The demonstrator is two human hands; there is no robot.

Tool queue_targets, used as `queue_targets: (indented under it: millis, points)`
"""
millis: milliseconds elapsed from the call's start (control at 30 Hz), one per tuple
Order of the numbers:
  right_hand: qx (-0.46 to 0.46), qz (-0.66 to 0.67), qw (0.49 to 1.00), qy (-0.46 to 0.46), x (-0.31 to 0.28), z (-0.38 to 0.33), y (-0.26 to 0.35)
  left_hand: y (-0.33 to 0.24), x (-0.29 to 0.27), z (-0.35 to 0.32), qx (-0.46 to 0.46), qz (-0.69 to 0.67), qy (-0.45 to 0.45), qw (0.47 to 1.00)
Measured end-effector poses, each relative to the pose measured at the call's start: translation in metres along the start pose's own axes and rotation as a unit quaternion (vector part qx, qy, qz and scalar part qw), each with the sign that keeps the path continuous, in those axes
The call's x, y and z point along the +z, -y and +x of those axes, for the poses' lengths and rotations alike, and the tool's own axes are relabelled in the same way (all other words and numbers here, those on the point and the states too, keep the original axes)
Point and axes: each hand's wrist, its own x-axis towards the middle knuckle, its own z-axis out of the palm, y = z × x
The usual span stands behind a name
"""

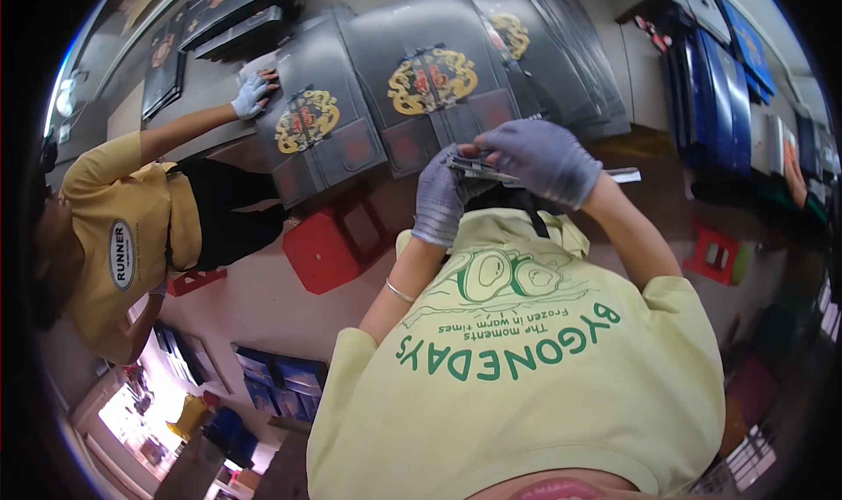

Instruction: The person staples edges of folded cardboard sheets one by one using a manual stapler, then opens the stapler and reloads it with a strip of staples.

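In fingerless grey knit gloves, my hands meet in front of my chest at the near edge of the work table. My left hand (438,197) is closed around a small bundle of thin dark and silvery pieces (478,168), whose exact kind I cannot make out. Fingers bent, my right hand (548,160) pinches at the same bundle from the right. A pale flat strip (624,175) shows past my right wrist. Just beyond my hands lie large dark printed sheets (430,79) with a gold and red emblem, overlapping in rows.
At the left, a co-worker in a yellow shirt (132,202) rests a gloved hand (253,95) by the sheets. Red stools (338,241) stand below the table; another red stool (715,254) is at right. Dark blue boxes or folders (715,88) are stacked at far right.
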Motion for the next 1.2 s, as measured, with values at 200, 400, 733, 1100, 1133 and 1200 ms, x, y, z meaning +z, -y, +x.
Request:
queue_targets:
  millis: [200, 400, 733, 1100, 1133, 1200]
  points:
    - [0.182, -0.134, 0.971, -0.078, 0.006, 0.039, -0.142, 0.000, -0.017, -0.005, 0.028, -0.044, -0.026, 0.998]
    - [0.254, -0.252, 0.934, -0.030, 0.057, 0.061, -0.204, 0.002, -0.016, -0.025, 0.043, -0.084, -0.095, 0.991]
    - [0.198, -0.202, 0.956, -0.075, 0.034, 0.075, -0.185, -0.012, -0.022, -0.033, 0.120, 0.017, -0.048, 0.991]
    - [-0.072, 0.255, 0.962, -0.072, 0.029, 0.034, -0.004, -0.006, -0.024, -0.019, 0.135, 0.040, -0.047, 0.989]
    - [-0.077, 0.256, 0.962, -0.059, 0.030, 0.034, 0.004, -0.007, -0.027, -0.017, 0.189, 0.163, -0.048, 0.967]
    - [-0.112, 0.183, 0.976, -0.043, 0.021, 0.040, 0.034, -0.017, -0.031, -0.030, 0.300, 0.415, -0.121, 0.850]
